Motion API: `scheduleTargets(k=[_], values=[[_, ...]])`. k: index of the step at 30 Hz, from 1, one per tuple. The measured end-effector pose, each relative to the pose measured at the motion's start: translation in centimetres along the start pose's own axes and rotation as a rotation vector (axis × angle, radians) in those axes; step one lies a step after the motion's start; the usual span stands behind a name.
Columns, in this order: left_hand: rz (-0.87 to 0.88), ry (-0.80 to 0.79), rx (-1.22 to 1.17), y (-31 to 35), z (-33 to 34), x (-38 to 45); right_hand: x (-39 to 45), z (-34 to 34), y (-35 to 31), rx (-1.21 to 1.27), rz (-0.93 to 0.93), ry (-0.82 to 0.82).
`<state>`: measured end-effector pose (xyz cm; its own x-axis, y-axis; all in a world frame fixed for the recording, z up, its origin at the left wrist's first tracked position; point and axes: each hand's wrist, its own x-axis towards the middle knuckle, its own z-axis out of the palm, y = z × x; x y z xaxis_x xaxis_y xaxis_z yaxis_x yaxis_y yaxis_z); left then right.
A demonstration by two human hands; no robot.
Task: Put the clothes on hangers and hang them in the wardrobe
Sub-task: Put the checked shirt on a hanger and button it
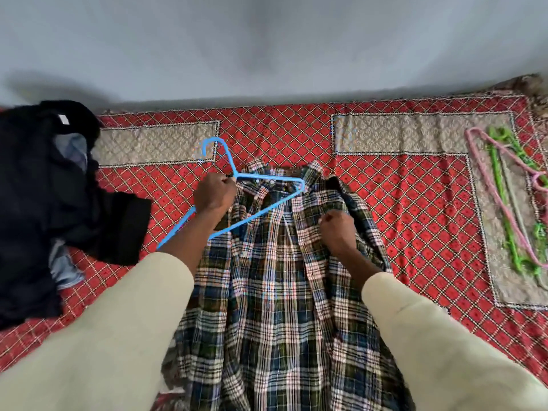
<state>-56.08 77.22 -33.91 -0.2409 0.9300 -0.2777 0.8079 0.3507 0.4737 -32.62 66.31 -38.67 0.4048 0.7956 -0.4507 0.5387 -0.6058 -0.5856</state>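
A plaid shirt (267,292) lies spread on the red patterned bedspread, collar toward the wall. My left hand (214,193) grips a blue plastic hanger (258,213) near the base of its hook, and the hanger's right shoulder lies over the shirt's collar area. My right hand (336,229) pinches the shirt fabric just right of the button line, below the collar. The hanger's left end runs under my left forearm.
A pile of black clothes (44,203) with some light blue fabric lies at the left. A pink hanger (501,200) and a green hanger (504,209) lie on the bed (415,203) at the right. A grey wall runs along the bed's far edge.
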Motion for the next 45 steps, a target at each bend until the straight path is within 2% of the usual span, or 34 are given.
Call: scheduleTargets(k=[4,7,11,13,15,19,22,25,29,31,32,34,35,38,39,42,44,45], values=[[0.020,-0.027,0.117,-1.3,0.5,3.8,3.5,2.5,-0.8,-0.140,-0.028,0.029],[0.040,-0.051,0.152,-2.5,1.0,5.7,4.5,5.4,-2.2,-0.244,-0.045,-0.015],[0.069,-0.092,0.129,-3.6,2.6,7.4,4.8,8.3,-2.3,-0.440,-0.141,-0.030],[0.082,-0.116,0.125,-3.8,3.2,7.9,5.0,8.1,-1.9,-0.448,-0.175,-0.010],[0.068,-0.142,0.131,-3.8,3.6,8.2,5.2,6.9,-1.8,-0.348,-0.089,0.063],[0.066,-0.216,0.102,-2.1,4.3,8.0,6.0,2.7,-1.8,0.008,0.169,0.323],[0.092,-0.237,0.054,0.6,5.3,7.4,5.8,-0.1,-2.4,0.263,0.187,0.400],[0.148,-0.258,0.068,4.2,6.8,6.3,5.2,-2.2,-3.0,0.368,0.093,0.512],[0.191,-0.311,0.043,8.3,9.5,5.0,3.5,-3.0,-3.4,0.259,-0.227,0.353],[0.227,-0.315,0.072,9.6,10.7,4.2,2.6,-2.6,-3.0,0.148,-0.415,0.199],[0.256,-0.330,0.101,10.2,11.2,3.7,2.2,-2.2,-2.8,0.109,-0.440,0.088],[0.331,-0.353,0.123,10.9,11.9,3.0,2.3,-1.6,-1.8,0.034,-0.354,-0.057],[0.369,-0.353,0.093,10.9,12.3,2.9,2.7,-1.5,-1.5,0.009,-0.298,-0.036],[0.470,-0.276,-0.104,10.6,13.0,3.0,5.4,-1.7,-0.6,0.078,-0.215,0.194],[0.488,-0.250,-0.168,10.4,13.0,3.0,6.5,-1.9,-0.8,0.110,-0.173,0.182],[0.545,-0.250,-0.265,9.9,12.5,2.7,9.5,-1.8,-1.9,0.159,-0.074,0.011],[0.601,-0.236,-0.296,9.2,11.9,2.5,10.7,-1.2,-2.3,0.150,-0.087,-0.023],[0.636,-0.180,-0.299,8.6,11.6,2.4,10.9,-1.1,-2.4,0.190,-0.098,-0.007]])
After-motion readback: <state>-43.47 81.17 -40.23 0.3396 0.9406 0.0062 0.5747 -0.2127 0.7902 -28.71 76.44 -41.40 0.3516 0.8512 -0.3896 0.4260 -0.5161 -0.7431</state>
